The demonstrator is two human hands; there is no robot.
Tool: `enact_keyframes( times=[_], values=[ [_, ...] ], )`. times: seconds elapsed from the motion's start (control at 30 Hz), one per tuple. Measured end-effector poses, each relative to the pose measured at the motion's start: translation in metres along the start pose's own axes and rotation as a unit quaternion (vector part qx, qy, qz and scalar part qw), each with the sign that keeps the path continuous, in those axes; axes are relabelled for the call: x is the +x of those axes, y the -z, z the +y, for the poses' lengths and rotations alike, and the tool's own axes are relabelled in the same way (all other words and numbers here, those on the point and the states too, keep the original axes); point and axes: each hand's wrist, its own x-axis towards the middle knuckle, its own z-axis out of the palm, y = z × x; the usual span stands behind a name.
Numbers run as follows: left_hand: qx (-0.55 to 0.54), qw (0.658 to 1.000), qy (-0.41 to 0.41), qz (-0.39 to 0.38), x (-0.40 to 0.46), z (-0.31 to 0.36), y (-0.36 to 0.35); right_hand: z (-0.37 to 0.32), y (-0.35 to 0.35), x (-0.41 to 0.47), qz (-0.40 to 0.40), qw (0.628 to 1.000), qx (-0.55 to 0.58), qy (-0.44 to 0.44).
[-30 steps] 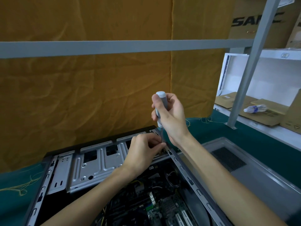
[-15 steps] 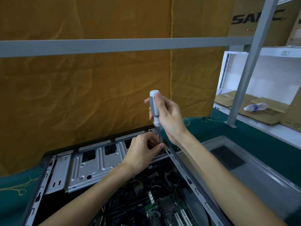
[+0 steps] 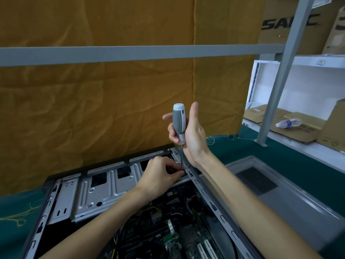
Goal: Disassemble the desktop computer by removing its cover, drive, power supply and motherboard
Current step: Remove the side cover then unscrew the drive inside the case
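— Where is the computer right now?

— The open desktop case (image 3: 130, 199) lies on its side on the green worktop (image 3: 280, 152) in front of me. Its removed cover (image 3: 291, 200) rests flat just to the right, touching the case's edge. Down inside I can see the motherboard (image 3: 179, 238) and its cables, and a silver drive cage (image 3: 104, 187) spans the far end.

— And your hands?

— My right hand (image 3: 190, 135) holds a grey screwdriver (image 3: 179, 124) upright. The grip there is loose: fingers curled round the lower handle, thumb lifted straight up and off it. The shaft drops to the case's far right corner. My left hand (image 3: 160, 174) is beside the tip, its fingers bunched in a narrow pinch at the shaft's lower end. Whether there is a screw under them, I cannot tell.

— Anything behind?

— A water bottle (image 3: 287, 123) lying on flat cardboard on the shelf.
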Motion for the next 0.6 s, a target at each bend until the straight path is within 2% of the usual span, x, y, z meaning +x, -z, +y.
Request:
enact_keyframes(
  times=[0.13,0.3,0.5,0.6],
  values=[
    [-0.010,1.000,0.003,0.001,0.000,-0.002,0.000,0.000,-0.003,-0.002,0.002,0.999,-0.016,0.043],
    [-0.010,1.000,0.002,-0.002,0.001,-0.002,-0.001,0.002,0.000,0.001,-0.006,1.000,0.011,-0.008],
    [-0.013,1.000,0.003,-0.010,0.002,-0.003,0.000,0.010,-0.004,0.000,0.013,0.999,-0.011,0.050],
    [-0.005,1.000,-0.001,-0.010,0.001,-0.002,0.000,0.010,-0.001,0.003,0.025,0.999,-0.009,0.032]
  ],
)
